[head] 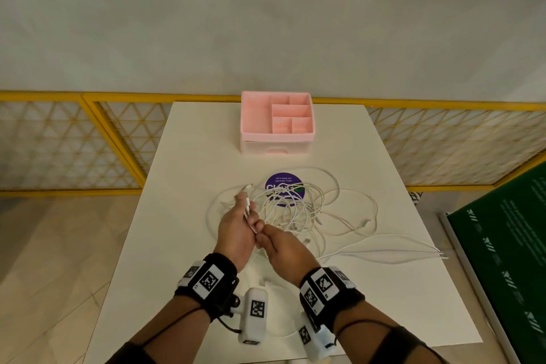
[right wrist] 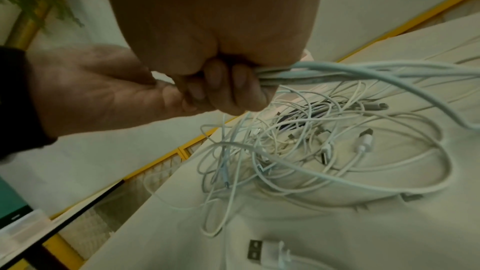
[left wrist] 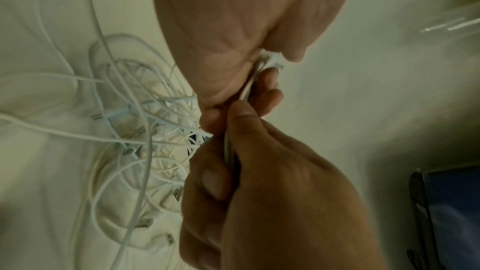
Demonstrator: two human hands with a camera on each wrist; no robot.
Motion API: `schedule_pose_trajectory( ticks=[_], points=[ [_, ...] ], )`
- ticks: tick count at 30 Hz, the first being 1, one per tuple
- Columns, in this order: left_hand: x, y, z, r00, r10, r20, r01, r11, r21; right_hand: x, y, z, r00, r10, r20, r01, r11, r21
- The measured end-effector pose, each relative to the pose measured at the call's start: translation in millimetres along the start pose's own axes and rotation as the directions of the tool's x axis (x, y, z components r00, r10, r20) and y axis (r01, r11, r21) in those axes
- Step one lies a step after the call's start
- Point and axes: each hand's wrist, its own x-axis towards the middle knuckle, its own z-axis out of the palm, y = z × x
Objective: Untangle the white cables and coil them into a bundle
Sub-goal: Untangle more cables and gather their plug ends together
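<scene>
A tangle of white cables (head: 298,210) lies spread over the middle of the white table (head: 183,156), with loose USB plugs (right wrist: 363,141) showing among the loops. My left hand (head: 237,227) hovers over the tangle's left side, palm up, and holds a few cable ends (head: 247,205) that stick out past its fingers. Right beside it, my right hand (head: 277,245) has its fingers (right wrist: 226,89) curled round the same bunch of strands (right wrist: 298,71), which trail off into the tangle. The two hands touch.
A pink compartment organiser (head: 276,121) stands at the table's far edge. A round purple sticker (head: 283,183) lies under the cables. Two long strands (head: 399,254) run toward the right table edge. A green board (head: 502,245) leans at the right; a yellow mesh fence (head: 88,139) lies behind.
</scene>
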Motion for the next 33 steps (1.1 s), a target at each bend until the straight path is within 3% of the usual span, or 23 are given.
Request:
schedule_pose_trajectory(
  ticks=[3, 5, 10, 12, 15, 20, 22, 24, 26, 28, 30, 33],
  points=[
    [2.4, -2.6, 0.6, 0.998, 0.067, -0.02, -0.066, 0.995, 0.078, -5.3, 4.1, -0.6, 0.998, -0.058, 0.026, 0.059, 0.997, -0.043],
    [5.8, 4.4, -1.6, 0.994, 0.106, -0.025, -0.104, 0.992, 0.076, -12.0, 15.2, -9.0, 0.995, -0.052, 0.088, 0.067, 0.982, -0.177],
    [9.4, 19.9, -7.7, 0.992, 0.106, -0.063, -0.099, 0.988, 0.117, -32.2, 56.4, -49.1, 0.958, 0.122, 0.258, 0.015, 0.882, -0.47],
    [9.9, 23.9, -10.1, 0.988, 0.135, -0.078, -0.123, 0.983, 0.138, -38.0, 78.9, -72.1, 0.923, 0.262, 0.282, -0.075, 0.841, -0.536],
    [11.0, 34.5, -15.1, 0.986, 0.143, -0.086, -0.13, 0.982, 0.137, -50.7, 116.7, -118.3, 0.858, 0.475, 0.195, -0.302, 0.775, -0.555],
    [8.7, 37.6, -9.8, 0.991, 0.122, -0.054, -0.112, 0.982, 0.155, -60.7, 133.4, -173.0, 0.859, 0.508, -0.068, -0.453, 0.689, -0.567],
    [6.7, 34.5, -5.3, 0.993, 0.108, -0.054, -0.098, 0.981, 0.167, -64.0, 148.2, -169.8, 0.805, 0.585, -0.097, -0.51, 0.6, -0.616],
    [4.6, 31.6, -4.3, 0.994, 0.097, -0.056, -0.083, 0.974, 0.209, -69.4, 163.3, -155.4, 0.72, 0.693, -0.027, -0.524, 0.518, -0.676],
    [3.3, 26.6, -6.1, 0.995, 0.082, -0.056, -0.065, 0.964, 0.259, -72.3, 160.9, -143.1, 0.649, 0.752, 0.112, -0.485, 0.523, -0.701],
    [2.5, 21.9, -9.6, 0.996, 0.064, -0.064, -0.043, 0.957, 0.287, -65.5, 145.0, -137.5, 0.612, 0.767, 0.194, -0.499, 0.564, -0.658],
    [1.9, 18.0, -12.6, 0.996, 0.049, -0.076, -0.024, 0.953, 0.302, -48.7, 123.8, -130.6, 0.635, 0.735, 0.236, -0.496, 0.622, -0.606],
    [0.4, 13.9, -11.6, 0.996, 0.032, -0.079, -0.006, 0.95, 0.314, -18.3, 96.2, -112.1, 0.771, 0.613, 0.171, -0.455, 0.719, -0.525]
  ],
)
